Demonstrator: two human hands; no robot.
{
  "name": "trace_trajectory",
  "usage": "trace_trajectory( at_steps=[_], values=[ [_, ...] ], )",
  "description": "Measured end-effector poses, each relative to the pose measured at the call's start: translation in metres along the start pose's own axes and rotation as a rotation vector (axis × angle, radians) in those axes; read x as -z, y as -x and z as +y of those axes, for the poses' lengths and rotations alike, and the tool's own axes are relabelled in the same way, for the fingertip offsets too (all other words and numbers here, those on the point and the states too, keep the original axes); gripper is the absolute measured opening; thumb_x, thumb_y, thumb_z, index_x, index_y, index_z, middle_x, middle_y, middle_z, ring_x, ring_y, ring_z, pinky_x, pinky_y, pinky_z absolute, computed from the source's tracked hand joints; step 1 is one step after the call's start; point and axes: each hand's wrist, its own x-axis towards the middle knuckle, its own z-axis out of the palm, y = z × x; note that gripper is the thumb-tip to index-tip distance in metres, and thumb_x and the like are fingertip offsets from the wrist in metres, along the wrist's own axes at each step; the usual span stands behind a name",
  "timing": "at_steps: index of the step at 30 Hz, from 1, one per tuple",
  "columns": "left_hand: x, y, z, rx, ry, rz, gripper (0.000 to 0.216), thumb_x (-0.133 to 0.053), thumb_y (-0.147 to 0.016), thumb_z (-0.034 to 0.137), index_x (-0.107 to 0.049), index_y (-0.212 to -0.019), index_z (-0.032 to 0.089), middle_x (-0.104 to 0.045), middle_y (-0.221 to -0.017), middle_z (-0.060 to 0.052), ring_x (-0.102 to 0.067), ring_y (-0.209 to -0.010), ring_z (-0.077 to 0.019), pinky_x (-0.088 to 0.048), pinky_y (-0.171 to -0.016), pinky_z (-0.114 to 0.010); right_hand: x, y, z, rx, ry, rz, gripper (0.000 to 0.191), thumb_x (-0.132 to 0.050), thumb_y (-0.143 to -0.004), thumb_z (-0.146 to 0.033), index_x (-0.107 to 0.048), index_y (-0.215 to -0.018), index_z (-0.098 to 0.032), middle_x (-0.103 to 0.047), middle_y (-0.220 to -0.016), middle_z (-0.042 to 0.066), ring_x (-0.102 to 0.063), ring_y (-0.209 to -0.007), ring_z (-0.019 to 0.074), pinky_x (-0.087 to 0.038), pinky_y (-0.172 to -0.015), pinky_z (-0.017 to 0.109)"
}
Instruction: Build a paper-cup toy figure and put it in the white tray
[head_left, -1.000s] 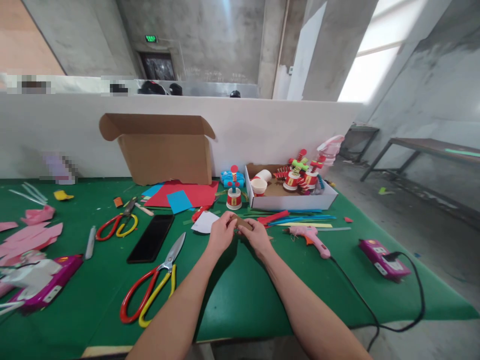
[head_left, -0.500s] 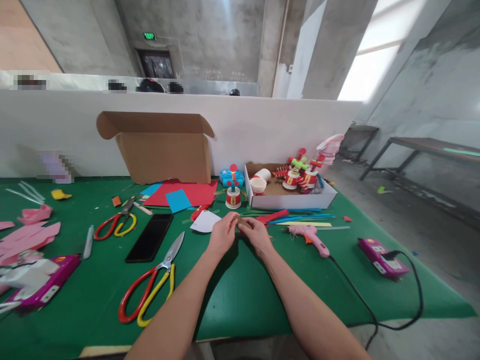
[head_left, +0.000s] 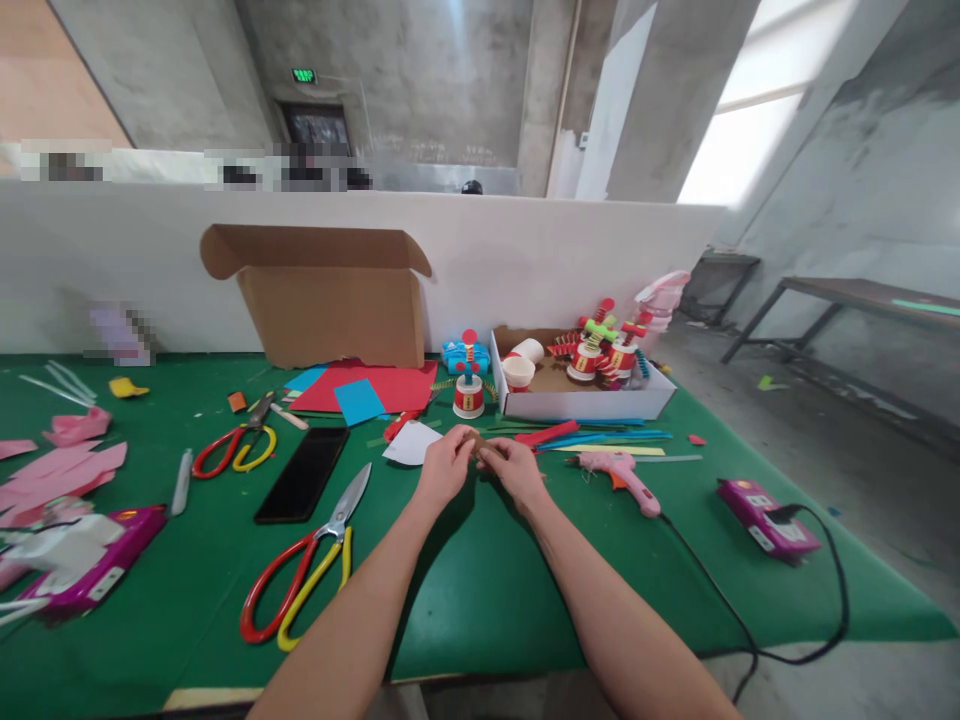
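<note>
Both my left hand [head_left: 446, 462] and my right hand [head_left: 511, 472] pinch a small brown piece that looks like cardboard [head_left: 478, 443], held between them just above the green table. My fingers cover most of it, so its shape is hard to make out. A white paper piece [head_left: 409, 444] lies beside my left hand. Beyond my hands stands a paper-cup figure [head_left: 469, 392] with a blue upper part, a red round top and springy paper arms. Red, blue and green paper strips [head_left: 592, 436] are spread behind my right hand.
Large scissors [head_left: 330, 535], a black phone [head_left: 302, 475] and smaller scissors [head_left: 244, 437] lie left. On the right are a pink glue gun [head_left: 619, 474] and a purple power strip [head_left: 765, 517] with its cable. A white box [head_left: 585, 404] holds cups and similar figures; a brown box [head_left: 334, 310] leans behind.
My hands keep their hold on the brown piece, with only slight finger movement. The whole view has shifted a little, so things appear slightly further right.
</note>
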Motion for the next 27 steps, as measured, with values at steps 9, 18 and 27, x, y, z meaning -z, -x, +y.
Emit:
trace_trajectory(
  at_steps=[9, 18, 27],
  values=[
    [-0.0085, 0.0097, 0.0101, -0.198, -0.271, -0.069, 0.022, -0.033, -0.091, 0.021, -0.055, -0.086, 0.021, -0.062, -0.079, -0.003, -0.059, -0.072, -0.0156, -0.042, -0.067, -0.024, 0.0009, -0.0013, 0.0061, -0.006, -0.063, 0.082, 0.018, -0.066, -0.061, -0.034, -0.065, -0.063, -0.017, -0.061, -0.054, -0.001, -0.054, -0.052, 0.0128, -0.045, -0.057, 0.026],
    [-0.0005, 0.0031, 0.0028, -0.086, -0.076, -0.001, 0.016, -0.040, -0.087, 0.022, -0.056, -0.091, 0.021, -0.062, -0.076, -0.001, -0.058, -0.066, -0.0151, -0.044, -0.065, -0.025, 0.0021, -0.0024, -0.0009, 0.032, -0.039, -0.009, 0.023, -0.065, -0.065, -0.036, -0.072, -0.076, -0.017, -0.065, -0.061, 0.001, -0.057, -0.056, 0.0141, -0.044, -0.057, 0.026],
    [-0.0052, 0.0080, 0.0083, -0.168, -0.158, -0.039, 0.020, -0.035, -0.089, 0.021, -0.054, -0.085, 0.021, -0.061, -0.076, -0.002, -0.056, -0.069, -0.0146, -0.042, -0.067, -0.025, 0.0033, -0.0015, 0.0013, 0.048, 0.070, 0.058, 0.021, -0.058, -0.067, -0.032, -0.072, -0.066, -0.016, -0.059, -0.051, -0.001, -0.052, -0.050, 0.0132, -0.041, -0.054, 0.025]
  ],
)
